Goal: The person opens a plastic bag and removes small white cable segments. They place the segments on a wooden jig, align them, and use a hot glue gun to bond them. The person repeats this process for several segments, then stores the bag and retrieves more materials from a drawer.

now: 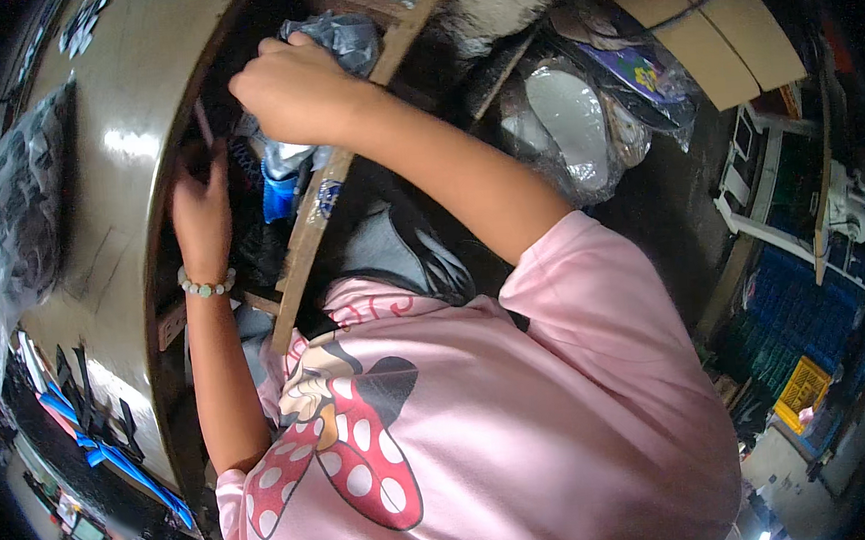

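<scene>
Right hand (295, 89) was closed on the crumpled grey plastic bag (336, 36), in the dark space under the brown surface (123, 141), against a slanted wooden slat (345, 166). Left hand (200, 211), fingers loosely open, held nothing, lower and leftward; right hand nearer.

Both hands reached under the table's edge, into the space beside a slanted wooden slat.

The table (131, 120) stood to the left, a plastic bag (17, 209) lying on it. The left hand (200, 211) was just below its edge; the right hand (295, 89) rested further in, on a crumpled bag (341, 36) left of the wooden slat (327, 192). Cardboard (707, 30) lay far right.
</scene>
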Action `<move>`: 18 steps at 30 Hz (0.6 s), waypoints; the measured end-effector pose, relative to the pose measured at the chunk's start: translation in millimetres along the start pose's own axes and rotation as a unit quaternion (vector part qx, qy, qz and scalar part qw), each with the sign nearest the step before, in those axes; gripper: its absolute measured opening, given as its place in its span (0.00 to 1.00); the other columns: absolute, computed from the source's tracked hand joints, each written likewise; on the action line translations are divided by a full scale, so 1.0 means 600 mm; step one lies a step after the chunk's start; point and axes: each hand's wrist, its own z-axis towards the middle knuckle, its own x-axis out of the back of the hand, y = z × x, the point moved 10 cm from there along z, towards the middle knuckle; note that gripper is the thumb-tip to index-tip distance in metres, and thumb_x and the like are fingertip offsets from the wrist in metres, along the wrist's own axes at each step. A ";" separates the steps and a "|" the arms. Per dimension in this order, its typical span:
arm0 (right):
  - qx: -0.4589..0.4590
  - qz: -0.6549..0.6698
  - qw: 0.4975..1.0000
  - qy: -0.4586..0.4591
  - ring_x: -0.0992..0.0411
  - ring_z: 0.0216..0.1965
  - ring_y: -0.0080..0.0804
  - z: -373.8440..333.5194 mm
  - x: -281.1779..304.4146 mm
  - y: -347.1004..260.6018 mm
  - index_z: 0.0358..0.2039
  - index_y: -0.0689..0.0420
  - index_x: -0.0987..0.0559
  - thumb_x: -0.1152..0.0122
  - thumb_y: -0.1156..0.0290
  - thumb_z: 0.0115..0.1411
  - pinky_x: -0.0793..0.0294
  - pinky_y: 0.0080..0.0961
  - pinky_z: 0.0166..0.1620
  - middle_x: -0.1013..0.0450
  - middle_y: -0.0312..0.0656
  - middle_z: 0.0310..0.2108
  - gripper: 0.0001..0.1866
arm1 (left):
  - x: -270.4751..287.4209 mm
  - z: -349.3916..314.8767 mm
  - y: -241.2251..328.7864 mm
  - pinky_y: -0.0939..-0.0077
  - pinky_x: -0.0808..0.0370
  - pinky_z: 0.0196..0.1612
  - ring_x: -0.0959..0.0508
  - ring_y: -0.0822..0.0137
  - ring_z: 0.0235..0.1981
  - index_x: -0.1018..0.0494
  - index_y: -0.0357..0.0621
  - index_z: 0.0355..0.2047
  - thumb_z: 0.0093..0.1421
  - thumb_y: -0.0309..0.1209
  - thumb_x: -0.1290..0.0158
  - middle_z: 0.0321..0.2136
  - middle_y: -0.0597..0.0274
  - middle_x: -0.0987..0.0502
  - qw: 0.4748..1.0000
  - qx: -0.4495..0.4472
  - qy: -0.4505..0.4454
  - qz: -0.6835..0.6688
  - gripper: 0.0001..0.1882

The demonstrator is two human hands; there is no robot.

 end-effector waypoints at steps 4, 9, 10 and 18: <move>-0.145 0.029 0.986 0.073 0.27 0.38 0.48 -0.002 0.038 0.047 0.24 0.58 0.19 0.41 0.74 0.42 0.27 0.41 0.41 0.24 0.50 0.30 0.07 | 0.018 -0.011 0.016 0.67 0.30 0.42 0.23 0.53 0.36 0.29 0.31 0.39 0.59 0.37 0.48 0.34 0.45 0.23 0.992 0.010 0.049 0.113 0.18; -0.238 0.115 0.956 0.129 0.25 0.37 0.49 -0.002 0.037 0.097 0.25 0.58 0.19 0.41 0.73 0.46 0.24 0.39 0.37 0.24 0.51 0.31 0.06 | 0.033 -0.030 0.029 0.65 0.29 0.41 0.23 0.51 0.37 0.28 0.32 0.37 0.57 0.35 0.47 0.35 0.42 0.24 0.981 0.023 0.061 0.183 0.16; -0.245 0.124 0.949 0.156 0.25 0.38 0.49 0.000 0.039 0.103 0.26 0.58 0.19 0.41 0.72 0.48 0.25 0.39 0.37 0.23 0.50 0.32 0.06 | 0.034 -0.031 0.031 0.65 0.30 0.41 0.23 0.51 0.38 0.28 0.32 0.37 0.57 0.35 0.47 0.36 0.42 0.24 0.978 0.024 0.053 0.198 0.15; 0.020 0.080 0.969 0.234 0.29 0.36 0.45 -0.039 0.103 0.026 0.29 0.59 0.23 0.48 0.63 0.56 0.31 0.41 0.43 0.27 0.46 0.33 0.12 | 0.050 -0.081 0.131 0.64 0.33 0.49 0.27 0.50 0.44 0.28 0.37 0.45 0.59 0.31 0.49 0.41 0.44 0.27 0.980 -0.114 -0.017 0.159 0.15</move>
